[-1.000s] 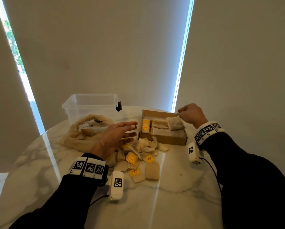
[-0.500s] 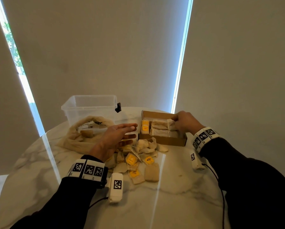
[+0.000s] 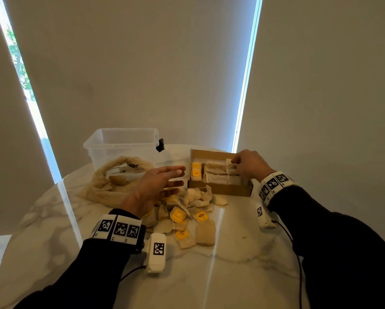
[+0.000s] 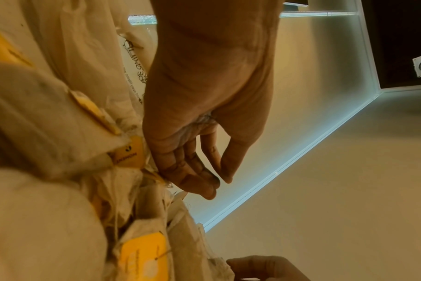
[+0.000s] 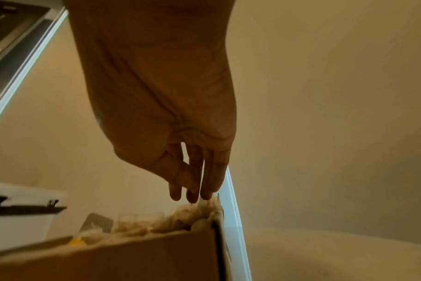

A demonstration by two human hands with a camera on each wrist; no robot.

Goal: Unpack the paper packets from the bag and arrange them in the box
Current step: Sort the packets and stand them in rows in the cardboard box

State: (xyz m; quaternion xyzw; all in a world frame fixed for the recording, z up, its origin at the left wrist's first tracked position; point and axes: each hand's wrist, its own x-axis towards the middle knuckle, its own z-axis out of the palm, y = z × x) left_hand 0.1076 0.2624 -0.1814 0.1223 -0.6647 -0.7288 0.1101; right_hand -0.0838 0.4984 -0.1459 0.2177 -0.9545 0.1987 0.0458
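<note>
A brown cardboard box (image 3: 220,189) lies on the marble table (image 3: 242,275) with beige paper packets (image 3: 215,172) and yellow tags (image 3: 196,171) lined up inside. My right hand (image 3: 235,162) is over the box's right end. Its straight fingers (image 5: 207,190) point down and touch the top edge of a packet (image 3: 230,169) standing upright there. My left hand (image 3: 178,177) hovers open, palm sideways, above a loose pile of packets (image 3: 187,210) in front of the box and holds nothing. The beige mesh bag (image 3: 102,186) lies slack to the left.
A clear plastic tub (image 3: 122,143) stands behind the bag at the back left. The table's far edge runs just behind the box and the tub. White tracker units hang at both wrists, the left one (image 3: 157,253) lying on the table.
My right hand carried a packet down into the right end of the box, then rose slightly, leaving the packet upright. My left hand stayed hovering over the pile.
</note>
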